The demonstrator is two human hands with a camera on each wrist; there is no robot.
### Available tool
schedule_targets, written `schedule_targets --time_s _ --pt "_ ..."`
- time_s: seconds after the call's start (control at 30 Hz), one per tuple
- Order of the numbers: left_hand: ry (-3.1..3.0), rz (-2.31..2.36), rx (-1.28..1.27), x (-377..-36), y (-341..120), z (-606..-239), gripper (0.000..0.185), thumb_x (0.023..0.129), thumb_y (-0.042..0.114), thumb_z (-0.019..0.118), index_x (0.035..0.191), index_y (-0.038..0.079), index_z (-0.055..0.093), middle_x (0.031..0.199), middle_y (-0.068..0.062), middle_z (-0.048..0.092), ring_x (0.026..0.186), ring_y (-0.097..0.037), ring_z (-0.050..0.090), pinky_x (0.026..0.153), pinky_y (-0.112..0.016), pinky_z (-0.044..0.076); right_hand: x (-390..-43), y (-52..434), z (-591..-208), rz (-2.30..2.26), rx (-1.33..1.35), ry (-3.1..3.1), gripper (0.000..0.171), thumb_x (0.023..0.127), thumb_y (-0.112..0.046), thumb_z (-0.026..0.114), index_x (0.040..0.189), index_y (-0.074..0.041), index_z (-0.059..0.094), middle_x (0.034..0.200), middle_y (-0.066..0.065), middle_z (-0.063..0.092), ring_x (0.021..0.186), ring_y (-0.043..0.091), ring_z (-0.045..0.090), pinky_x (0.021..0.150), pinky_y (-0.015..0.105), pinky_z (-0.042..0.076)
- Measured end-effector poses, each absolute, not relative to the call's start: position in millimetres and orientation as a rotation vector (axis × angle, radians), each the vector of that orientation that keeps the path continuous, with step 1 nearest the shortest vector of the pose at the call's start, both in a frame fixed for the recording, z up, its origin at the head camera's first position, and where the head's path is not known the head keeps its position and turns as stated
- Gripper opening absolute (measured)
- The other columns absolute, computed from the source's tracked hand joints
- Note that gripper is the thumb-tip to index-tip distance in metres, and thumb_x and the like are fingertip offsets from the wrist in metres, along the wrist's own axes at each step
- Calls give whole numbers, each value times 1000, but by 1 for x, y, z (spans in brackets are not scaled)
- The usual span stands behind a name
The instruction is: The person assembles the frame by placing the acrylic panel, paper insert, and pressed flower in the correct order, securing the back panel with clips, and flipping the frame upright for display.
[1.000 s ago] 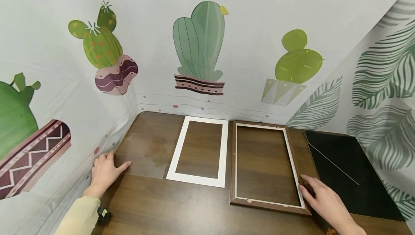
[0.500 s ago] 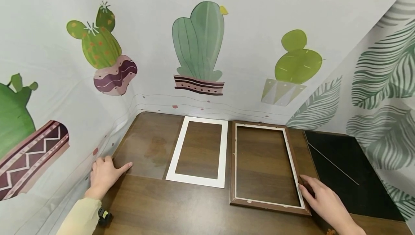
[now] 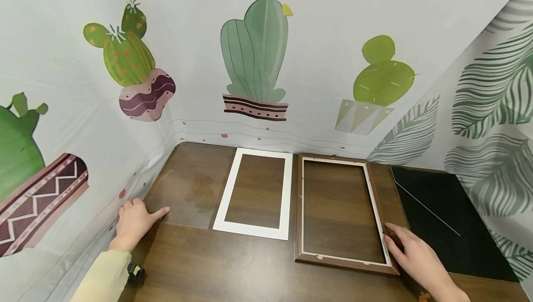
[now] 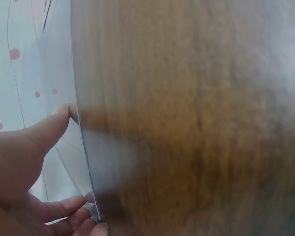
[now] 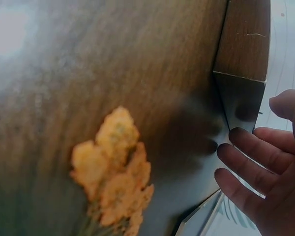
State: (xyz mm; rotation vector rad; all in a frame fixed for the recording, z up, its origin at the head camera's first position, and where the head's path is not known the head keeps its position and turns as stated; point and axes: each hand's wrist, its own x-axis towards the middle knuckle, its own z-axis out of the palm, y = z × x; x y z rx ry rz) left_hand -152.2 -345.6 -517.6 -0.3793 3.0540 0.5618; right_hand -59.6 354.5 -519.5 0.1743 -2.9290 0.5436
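Note:
At the left end of the table, my left hand point(image 3: 135, 221) touches the near-left edge of a thin clear sheet point(image 3: 179, 177), thumb spread apart from the fingers. Up close in the left wrist view, the thumb tip and fingertips meet the sheet's edge point(image 4: 78, 120). My right hand point(image 3: 420, 253) rests its fingers against the right side of a brown picture frame point(image 3: 345, 264), which lies flat with a pale inner lip. The right wrist view shows those fingers point(image 5: 250, 150) loosely extended beside the frame's corner. A white mat board point(image 3: 286, 195) with a rectangular opening lies between sheet and frame.
A black backing board point(image 3: 466, 214) lies at the right, a thin rod point(image 3: 424, 206) across it. Orange dried flowers point(image 5: 118, 172) lie near the right wrist. Behind the wooden table point(image 3: 233, 265) hangs a cactus-print cloth point(image 3: 316, 61).
The camera view shifts very slightly. Both hands keep their places at the clear sheet and the picture frame, and the laid-out pieces have not moved.

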Motion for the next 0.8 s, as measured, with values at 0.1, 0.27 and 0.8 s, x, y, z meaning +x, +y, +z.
schedule_targets --time_s 0.1,0.27,0.8 --pt "3043 562 -381 -153 -346 -517 78 89 59 76 91 -14 47 109 -44 42 111 -67 40 78 -73 46 -59 354 -519 540 176 -2928 34 96 -16 73 123 4 67 115 27 70 97 44 71 76 65 58" --pt "3076 546 -379 -150 -344 -517 72 93 54 72 88 -13 47 104 -43 43 105 -67 43 70 -71 47 -59 354 -519 545 180 -2922 34 96 -15 73 124 3 67 115 26 71 98 43 71 76 64 58" --pt "3073 497 -413 -152 -339 -519 97 77 75 77 85 -14 38 88 -37 41 89 -63 47 50 -56 45 -60 352 -520 540 176 -2908 34 96 -16 73 124 3 68 113 24 72 98 43 71 76 64 57"
